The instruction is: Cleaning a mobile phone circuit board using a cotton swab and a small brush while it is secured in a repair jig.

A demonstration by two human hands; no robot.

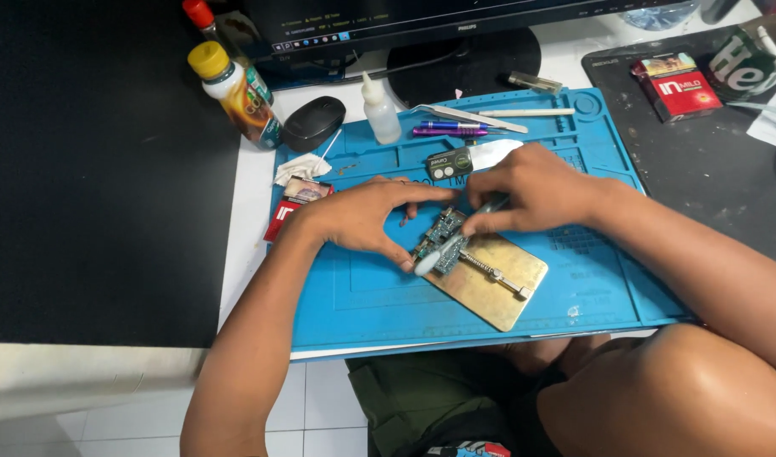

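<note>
A small blue-green circuit board [443, 233] sits clamped on a gold metal holder plate [498, 283] in the middle of a blue work mat [362, 296]. My left hand [362, 216] rests on the mat and steadies the board's left edge with thumb and fingers. My right hand [531, 190] grips a pale brush-like tool [443, 254], its white end lying across the board.
At the mat's far edge lie tweezers [472, 116], a purple pen tool [447, 131], a white squeeze bottle [381, 110] and a small blade tool [468, 158]. A black mouse [313, 123], a yellow-capped bottle [235, 93], red packs [677, 85] and a monitor stand [464, 63] are nearby.
</note>
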